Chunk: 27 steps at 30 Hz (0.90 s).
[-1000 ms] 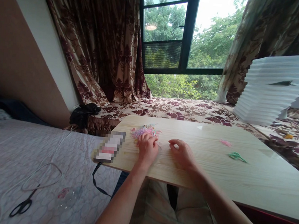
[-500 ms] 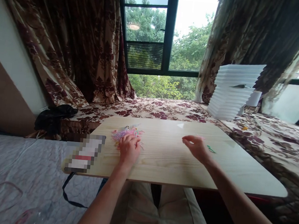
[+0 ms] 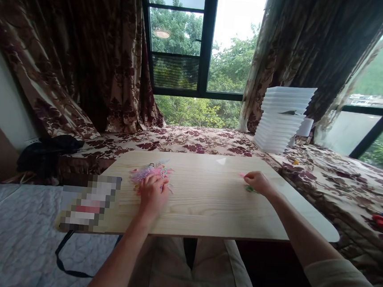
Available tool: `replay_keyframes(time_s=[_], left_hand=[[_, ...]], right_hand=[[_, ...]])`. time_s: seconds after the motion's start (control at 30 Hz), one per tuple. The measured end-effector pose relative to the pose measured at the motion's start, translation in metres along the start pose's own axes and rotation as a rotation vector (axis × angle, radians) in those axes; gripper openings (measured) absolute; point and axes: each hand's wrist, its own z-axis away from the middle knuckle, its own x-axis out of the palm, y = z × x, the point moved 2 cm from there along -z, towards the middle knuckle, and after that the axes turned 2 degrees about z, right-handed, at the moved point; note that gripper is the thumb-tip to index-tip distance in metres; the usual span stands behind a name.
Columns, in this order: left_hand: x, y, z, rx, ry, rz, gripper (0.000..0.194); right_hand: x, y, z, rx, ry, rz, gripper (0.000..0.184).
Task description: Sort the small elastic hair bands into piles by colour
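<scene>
A loose pile of small pastel plastic pieces (image 3: pixel 145 171), pink, lilac, green and yellow, lies on the left of the pale wooden table (image 3: pixel 199 206). My left hand (image 3: pixel 153 196) rests on its near edge with bent fingers, the tips hidden among the pieces. Over the right part of the table, my right hand (image 3: pixel 258 183) is closed, fingertips pressed together. A small pink piece (image 3: pixel 242 175) shows right at these fingertips; I cannot tell whether it is held or only touched. A green looped piece (image 3: pixel 249 189) lies just below the right hand, partly covered by it.
A blurred-out flat object (image 3: pixel 90 204) lies on the table's left end, a black strap (image 3: pixel 59 257) hanging below. Behind are a floral-covered ledge (image 3: pixel 192 139) and a tall white foam stack (image 3: pixel 276 124). Red and blue items (image 3: pixel 381 220) lie far right.
The view has turned to the right. My right hand has moved right across the table to the pink and green pieces. My left hand stays at the pile.
</scene>
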Motion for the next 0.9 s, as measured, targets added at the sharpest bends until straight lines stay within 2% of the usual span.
replay_keyframes(time_s=[0.13,0.27,0.43,0.53,0.67,0.8,0.9], left_hand=[[-0.001,0.001,0.0,-0.008,-0.004,-0.001,0.024],[-0.002,0.003,0.0,-0.005,-0.003,-0.006,0.024],[-0.001,0.002,0.001,-0.002,0.004,0.002,0.023],[-0.001,0.001,0.001,-0.005,0.001,0.004,0.022],[-0.001,0.001,0.0,-0.01,-0.001,0.002,0.023],[-0.001,0.002,0.001,-0.02,0.0,-0.01,0.024],[-0.002,0.004,0.0,-0.016,-0.004,-0.014,0.024]], right_hand=[[-0.006,0.008,-0.002,-0.024,-0.005,0.007,0.026],[-0.013,0.017,0.008,-0.041,0.012,0.003,0.028],[-0.001,0.018,0.026,-0.138,0.061,0.059,0.023],[0.002,0.027,0.03,-0.109,0.076,0.114,0.02],[-0.006,0.041,0.031,-0.05,0.054,0.204,0.021],[-0.008,0.028,0.034,-0.108,0.094,0.177,0.034],[0.0,0.009,0.035,-0.174,0.055,0.14,0.046]])
